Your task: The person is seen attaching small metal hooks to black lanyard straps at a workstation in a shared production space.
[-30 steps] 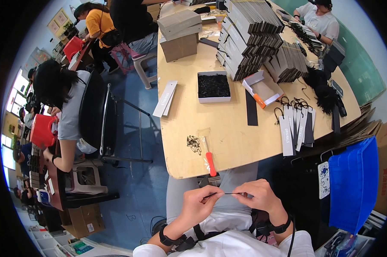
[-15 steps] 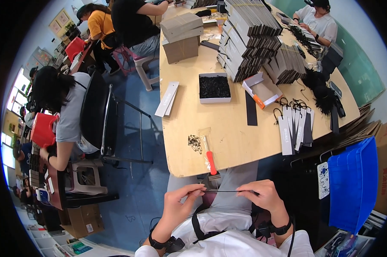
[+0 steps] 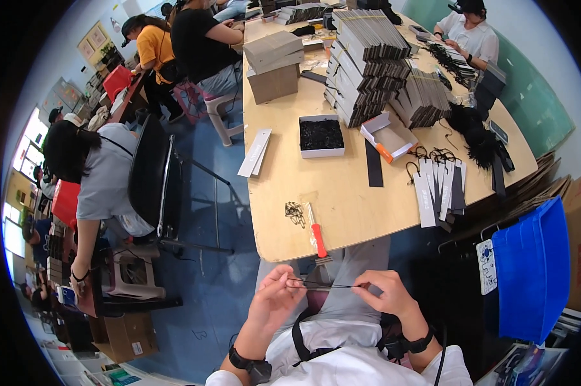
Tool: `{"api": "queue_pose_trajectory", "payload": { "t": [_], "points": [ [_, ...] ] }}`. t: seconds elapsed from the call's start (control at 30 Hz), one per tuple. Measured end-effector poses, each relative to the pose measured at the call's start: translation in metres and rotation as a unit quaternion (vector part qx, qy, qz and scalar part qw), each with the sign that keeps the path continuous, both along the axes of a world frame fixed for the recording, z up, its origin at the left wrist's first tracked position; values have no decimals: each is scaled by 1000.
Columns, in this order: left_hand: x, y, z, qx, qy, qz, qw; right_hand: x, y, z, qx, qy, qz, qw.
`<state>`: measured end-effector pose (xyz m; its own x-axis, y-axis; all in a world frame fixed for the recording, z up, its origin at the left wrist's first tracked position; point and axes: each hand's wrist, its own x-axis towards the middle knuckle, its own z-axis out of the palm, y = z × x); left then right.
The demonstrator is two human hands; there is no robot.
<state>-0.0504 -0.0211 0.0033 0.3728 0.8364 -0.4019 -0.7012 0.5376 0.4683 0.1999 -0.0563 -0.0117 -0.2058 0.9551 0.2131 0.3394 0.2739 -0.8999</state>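
Note:
Over my lap, a thin black cord (image 3: 326, 284) stretches between my two hands as a narrow loop. My left hand (image 3: 274, 301) has its end of the cord around the raised fingers, which are slightly parted. The other end is pinched between thumb and fingertips of my right hand (image 3: 388, 296). On the table edge just beyond lies a red-handled tool (image 3: 317, 239) in a clear sleeve. A small pile of black cord loops (image 3: 295, 214) rests beside it.
The wooden table (image 3: 342, 219) bears a box of black cords (image 3: 321, 135), tall stacks of grey tags (image 3: 367, 71), strung tags (image 3: 440, 190) and an orange-white box lid (image 3: 388, 136). A blue bin (image 3: 528, 276) stands at right. Co-workers sit left and far right.
My left hand has turned and its fingers have lifted and spread apart. The cord, a single taut line before, now shows as a loop of two strands. The right hand keeps its pinch.

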Motion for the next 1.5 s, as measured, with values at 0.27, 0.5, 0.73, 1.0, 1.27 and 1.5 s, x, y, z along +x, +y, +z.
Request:
{"api": "queue_pose_trajectory", "payload": {
  "t": [0.27, 0.5, 0.73, 1.0, 1.27, 1.5],
  "points": [
    [-4, 10, 17, 22, 56, -172, 983, 5, -6, 4, -14, -12, 30, 999],
    [7, 14, 15, 54, 15, -96, 994, 10, -12, -4, 2, -19, 18, 1000],
    [0, 20, 33, 252, 286, -209, 901, 13, -11, 7, 82, -44, 34, 995],
    [2, 22, 10, 297, 341, -192, 871, 18, -1, 9, 69, -81, 16, 994],
    [29, -3, -35, 385, 482, -44, 786, 30, 10, -28, -99, -18, -49, 994],
    [42, 7, -27, 552, 637, 86, 531, 29, 8, -117, -186, -1, -73, 980]
  ]
}}
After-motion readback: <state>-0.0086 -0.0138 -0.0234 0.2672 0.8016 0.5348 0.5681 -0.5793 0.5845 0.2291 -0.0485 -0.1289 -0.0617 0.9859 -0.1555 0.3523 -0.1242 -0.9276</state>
